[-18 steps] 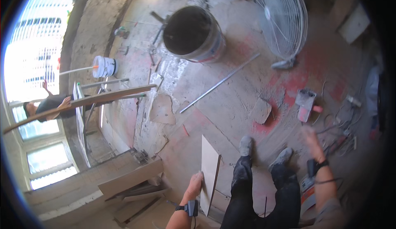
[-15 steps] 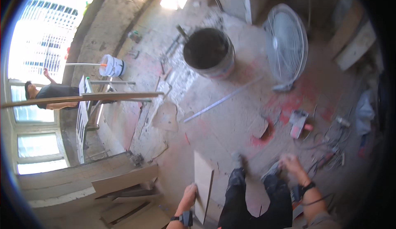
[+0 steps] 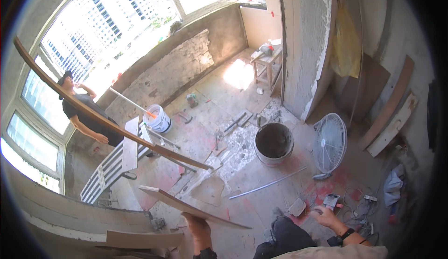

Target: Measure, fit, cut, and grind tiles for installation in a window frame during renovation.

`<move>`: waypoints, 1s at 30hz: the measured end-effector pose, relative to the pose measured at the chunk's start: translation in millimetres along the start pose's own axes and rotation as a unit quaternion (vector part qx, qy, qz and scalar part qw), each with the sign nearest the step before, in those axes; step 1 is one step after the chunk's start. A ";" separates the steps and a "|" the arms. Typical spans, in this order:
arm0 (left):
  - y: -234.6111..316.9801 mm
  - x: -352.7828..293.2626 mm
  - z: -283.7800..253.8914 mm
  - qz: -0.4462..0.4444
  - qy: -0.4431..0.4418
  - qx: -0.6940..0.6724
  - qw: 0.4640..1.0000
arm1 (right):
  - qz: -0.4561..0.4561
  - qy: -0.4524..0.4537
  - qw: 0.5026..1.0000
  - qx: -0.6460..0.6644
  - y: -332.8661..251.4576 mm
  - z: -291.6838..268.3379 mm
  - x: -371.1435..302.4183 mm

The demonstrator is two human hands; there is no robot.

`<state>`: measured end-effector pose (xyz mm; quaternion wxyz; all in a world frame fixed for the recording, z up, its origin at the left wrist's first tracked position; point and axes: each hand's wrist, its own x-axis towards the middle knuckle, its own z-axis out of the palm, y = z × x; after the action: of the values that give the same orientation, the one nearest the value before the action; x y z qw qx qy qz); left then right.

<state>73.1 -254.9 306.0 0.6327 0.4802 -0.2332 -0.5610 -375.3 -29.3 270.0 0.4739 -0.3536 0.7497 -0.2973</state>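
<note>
My left hand (image 3: pixel 198 227) grips a long, narrow beige strip of tile or board (image 3: pixel 196 208) from beneath. The strip is raised and tilted, its far left end higher than its right end. My right hand (image 3: pixel 325 217) is held out low over the floor with curled fingers; a small dark spot shows at the fingertips, too small to name. Just beyond it lies a boxy power tool (image 3: pixel 332 201) with a pinkish-red part. A small loose grey slab (image 3: pixel 297 207) lies to the left of that hand.
A large mortar bucket (image 3: pixel 274 142), a standing fan (image 3: pixel 330 143) and a metal straightedge (image 3: pixel 267 183) are ahead. At left, a person (image 3: pixel 88 112) stands behind a metal ladder (image 3: pixel 107 168); a long wooden strip (image 3: pixel 116 128) slants across. Cables (image 3: pixel 361 212) litter the right.
My left hand has lifted the strip from upright beside my leg to a slanting, raised position. My right hand is now beside the power tool. The view has tipped up towards the windows.
</note>
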 end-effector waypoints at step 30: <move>-18.3 588.7 375.0 -0.065 -0.317 0.558 0.764 | -0.117 0.190 0.897 -0.382 -469.8 32.7 544.8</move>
<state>-94.3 -932.7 308.0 0.1053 0.5569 -0.6606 -0.4924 -392.4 -744.5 352.1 0.1123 -0.5298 0.8343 -0.1027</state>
